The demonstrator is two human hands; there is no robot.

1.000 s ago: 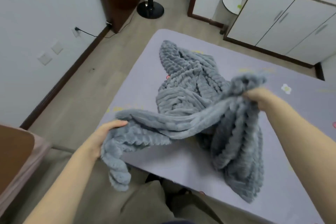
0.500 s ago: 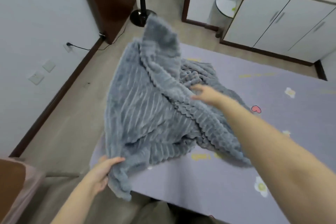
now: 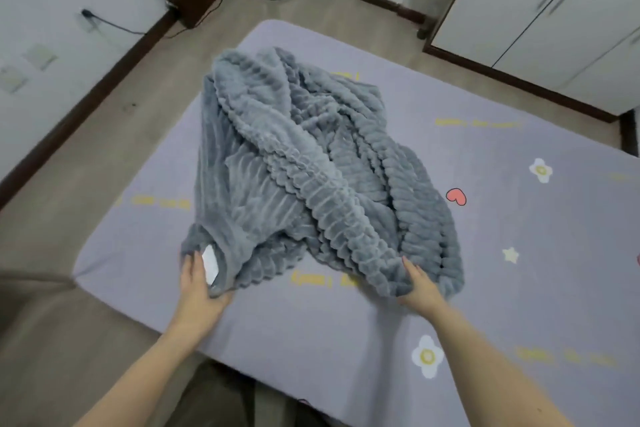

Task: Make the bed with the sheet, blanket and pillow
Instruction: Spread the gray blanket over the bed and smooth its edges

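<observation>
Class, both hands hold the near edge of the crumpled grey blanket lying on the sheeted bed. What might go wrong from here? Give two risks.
1. The blanket is twisted in thick folds; if the left hand and right hand simply pull, it may spread crooked or tangled.
2. It lies near the left edge of the sheet, so a shake might drop part onto the floor.

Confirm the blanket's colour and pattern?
Blue-grey blanket with a ribbed, ridged plush pattern; it shows clearly in the head view, the only one.

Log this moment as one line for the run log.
blanket bunched on sheet, not yet spread | left hand holds tagged corner | right hand holds near edge
</observation>
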